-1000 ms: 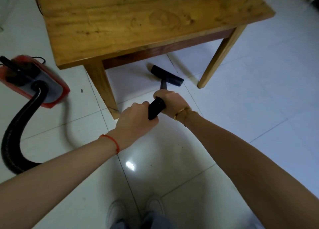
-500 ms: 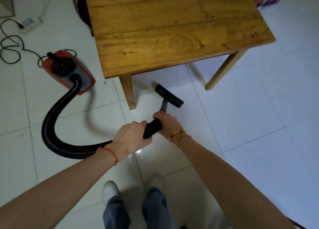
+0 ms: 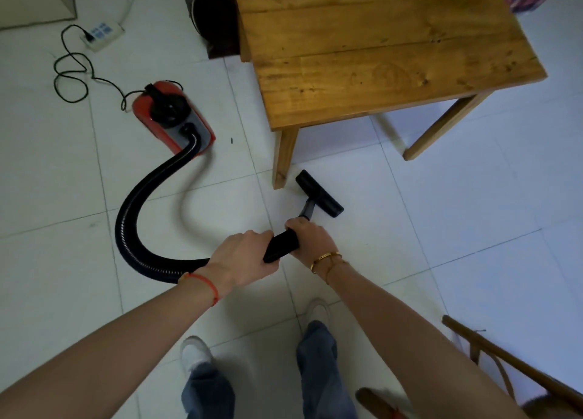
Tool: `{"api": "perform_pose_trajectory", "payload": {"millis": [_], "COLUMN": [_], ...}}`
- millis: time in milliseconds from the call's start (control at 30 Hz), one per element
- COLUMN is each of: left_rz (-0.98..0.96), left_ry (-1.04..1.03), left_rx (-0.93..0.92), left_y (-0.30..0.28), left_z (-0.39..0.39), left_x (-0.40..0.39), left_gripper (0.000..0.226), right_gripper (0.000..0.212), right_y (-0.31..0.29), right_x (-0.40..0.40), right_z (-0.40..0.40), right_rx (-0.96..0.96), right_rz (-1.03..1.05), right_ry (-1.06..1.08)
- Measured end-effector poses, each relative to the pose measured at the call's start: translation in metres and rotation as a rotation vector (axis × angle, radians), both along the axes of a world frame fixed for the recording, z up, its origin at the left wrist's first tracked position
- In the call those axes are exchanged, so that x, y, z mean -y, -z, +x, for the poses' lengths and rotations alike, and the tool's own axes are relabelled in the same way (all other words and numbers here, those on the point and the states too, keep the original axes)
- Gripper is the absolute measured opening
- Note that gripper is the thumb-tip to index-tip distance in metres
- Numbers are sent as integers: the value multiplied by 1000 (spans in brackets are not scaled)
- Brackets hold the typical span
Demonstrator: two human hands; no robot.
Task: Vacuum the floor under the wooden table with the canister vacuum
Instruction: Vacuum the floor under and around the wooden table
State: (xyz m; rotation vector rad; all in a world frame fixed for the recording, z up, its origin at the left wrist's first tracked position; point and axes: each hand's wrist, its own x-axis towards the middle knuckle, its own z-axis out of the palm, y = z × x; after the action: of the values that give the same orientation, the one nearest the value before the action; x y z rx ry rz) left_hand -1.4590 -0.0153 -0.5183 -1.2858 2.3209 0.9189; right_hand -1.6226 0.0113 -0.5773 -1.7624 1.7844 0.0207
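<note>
From the head camera, both hands grip the black wand (image 3: 281,243) of the canister vacuum (image 3: 173,119): the left hand (image 3: 243,257) is wrapped around its upper end where the hose (image 3: 148,197) joins, and the right hand (image 3: 310,237) is closed around it just below, nearer the floor. The floor nozzle (image 3: 319,193) lies flat on the white tiles just beside the near left leg (image 3: 285,156) of the wooden table (image 3: 378,49), at the table's front edge and not beneath the top. The red canister sits well apart to the left, hose curving back to the hands. The stroke seems to be at its outer end; the next move likely calls for pushing the nozzle forward between the two near legs, clear of the left one
</note>
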Motion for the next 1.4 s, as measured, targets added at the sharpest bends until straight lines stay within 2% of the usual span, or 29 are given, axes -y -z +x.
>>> {"api": "perform_pose_trajectory", "payload": {"millis": [400, 767, 1100, 1400], "left_rz": [-36, -158, -227, -215], "left_ry": [30, -65, -164, -259], "left_rx": [25, 45, 29, -26], "left_y": [-16, -26, -11, 9], "left_z": [144, 246, 256, 221], "left_x": [-19, 19, 88, 173], "left_gripper": [19, 22, 24, 21], "right_gripper": [10, 11, 8, 21], "right_y": [-17, -20, -3, 3], "right_x": [-29, 27, 114, 212], "right_z": [154, 258, 266, 229], "right_rx": [36, 111, 117, 127], "right_rz": [-7, -93, -82, -55], "right_ry": [139, 101, 34, -2]}}
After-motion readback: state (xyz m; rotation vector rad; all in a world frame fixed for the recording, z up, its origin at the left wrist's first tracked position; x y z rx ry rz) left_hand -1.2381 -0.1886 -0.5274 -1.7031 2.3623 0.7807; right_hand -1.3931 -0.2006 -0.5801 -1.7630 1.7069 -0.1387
